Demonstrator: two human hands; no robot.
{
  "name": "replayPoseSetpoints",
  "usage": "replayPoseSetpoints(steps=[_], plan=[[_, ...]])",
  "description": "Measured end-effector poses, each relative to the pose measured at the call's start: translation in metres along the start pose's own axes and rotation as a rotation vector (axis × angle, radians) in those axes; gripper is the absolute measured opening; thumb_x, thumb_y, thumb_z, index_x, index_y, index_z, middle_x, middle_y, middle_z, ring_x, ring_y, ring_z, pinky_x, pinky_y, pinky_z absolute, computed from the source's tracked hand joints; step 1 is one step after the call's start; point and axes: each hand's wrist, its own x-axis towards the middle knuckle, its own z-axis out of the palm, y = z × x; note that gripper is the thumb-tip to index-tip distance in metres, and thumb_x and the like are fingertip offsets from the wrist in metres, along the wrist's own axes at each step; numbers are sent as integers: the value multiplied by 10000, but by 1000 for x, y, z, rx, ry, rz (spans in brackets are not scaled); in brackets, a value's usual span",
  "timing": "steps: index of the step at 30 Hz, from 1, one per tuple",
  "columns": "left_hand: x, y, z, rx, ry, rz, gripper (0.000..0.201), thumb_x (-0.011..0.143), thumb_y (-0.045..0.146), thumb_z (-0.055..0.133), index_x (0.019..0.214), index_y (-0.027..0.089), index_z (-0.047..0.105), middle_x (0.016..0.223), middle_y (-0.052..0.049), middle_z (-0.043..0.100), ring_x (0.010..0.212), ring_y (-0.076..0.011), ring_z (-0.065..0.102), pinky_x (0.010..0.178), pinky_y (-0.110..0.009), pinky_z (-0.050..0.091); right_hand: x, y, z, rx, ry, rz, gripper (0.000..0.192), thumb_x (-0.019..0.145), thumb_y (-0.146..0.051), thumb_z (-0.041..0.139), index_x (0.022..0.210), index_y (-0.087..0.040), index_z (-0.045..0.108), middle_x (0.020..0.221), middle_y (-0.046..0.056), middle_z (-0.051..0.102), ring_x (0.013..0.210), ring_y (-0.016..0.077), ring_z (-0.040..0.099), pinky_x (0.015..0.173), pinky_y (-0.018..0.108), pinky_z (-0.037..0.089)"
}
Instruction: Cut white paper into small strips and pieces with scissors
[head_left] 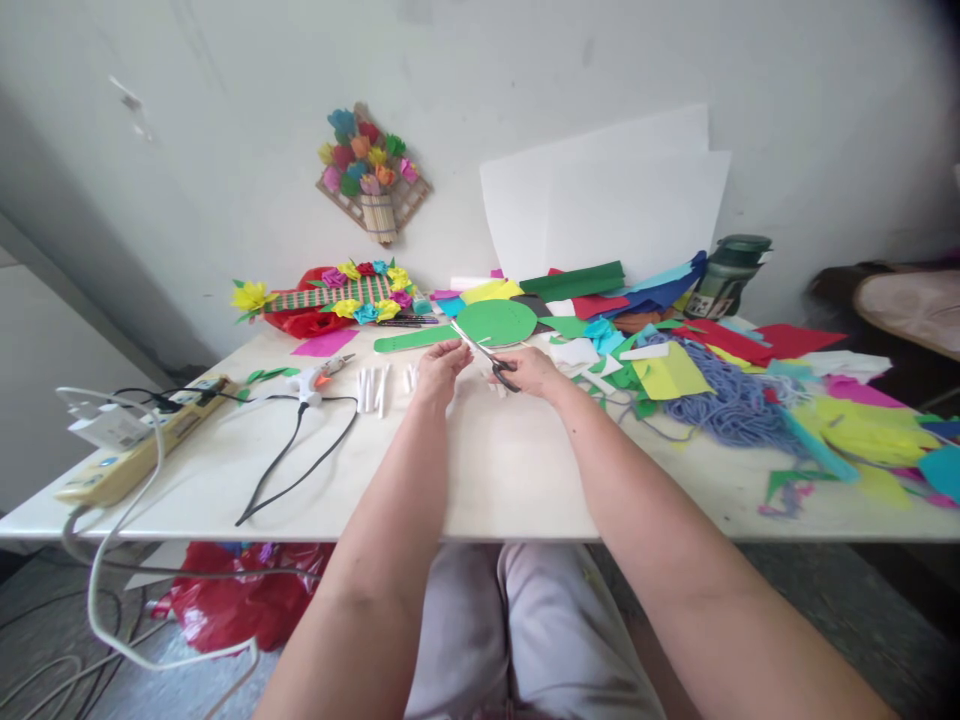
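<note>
Over the middle of the table my right hand (531,372) is closed round the dark handles of a pair of scissors (505,378). The silver blades point up and left, parted, with their tips beside the fingers of my left hand (442,368). My left hand is pinched on a small white piece, mostly hidden by the fingers. Several short white rolls (373,390) lie on the tabletop just left of that hand. Behind both hands rests a green oval cutout (499,322) with a long green strip (409,340) reaching left.
On the left are a glue gun (309,385) with a black cord and a power strip (142,450). Coloured paper scraps and blue-grey yarn (716,395) cover the right side. A flower-decorated piece (337,295) and a dark bottle (727,278) stand near the wall.
</note>
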Motion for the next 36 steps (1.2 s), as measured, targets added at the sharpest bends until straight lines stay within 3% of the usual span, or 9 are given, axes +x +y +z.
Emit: replayPoseSetpoints(steps=[6,10,17,23,30,36], plan=[[-1,-3,2,-6,-37,-20,245,500,116,741,677,137,574,590,19,592,561,-95,582,767,-331,472,-1,-9,-4,-102,2,25,320,683,-438,603,926,-258,706,718,-10,675,664,131,540,541,211,294],[-1,-1,3,-7,-22,-34,206,518,127,721,666,133,578,591,-4,608,583,-114,597,755,-325,480,0,-7,-3,-57,15,19,305,673,-421,619,905,-246,710,723,-3,668,684,138,540,549,214,309],[-1,1,2,-17,-33,-41,213,572,169,741,729,137,600,663,-7,615,596,-81,577,697,-261,469,5,6,9,529,-109,53,418,606,-466,672,841,-121,697,556,-30,517,470,67,386,442,202,302],[-3,2,2,-42,-73,-57,190,573,169,748,714,138,624,651,3,603,568,-61,544,642,-220,463,2,-2,6,745,-142,172,540,556,-500,710,902,-86,693,487,-33,478,406,49,345,372,192,277],[-3,2,2,-64,-54,-61,177,576,138,744,704,140,622,678,-4,620,595,-70,564,726,-247,473,1,-5,5,763,-138,187,523,538,-486,728,876,-88,696,470,-31,478,398,49,347,364,192,287],[-3,1,1,-92,-49,-64,138,599,109,720,680,128,610,644,8,601,580,-60,557,703,-230,467,1,2,7,636,-134,120,508,579,-462,712,920,-87,689,494,-36,472,411,53,355,373,194,293]])
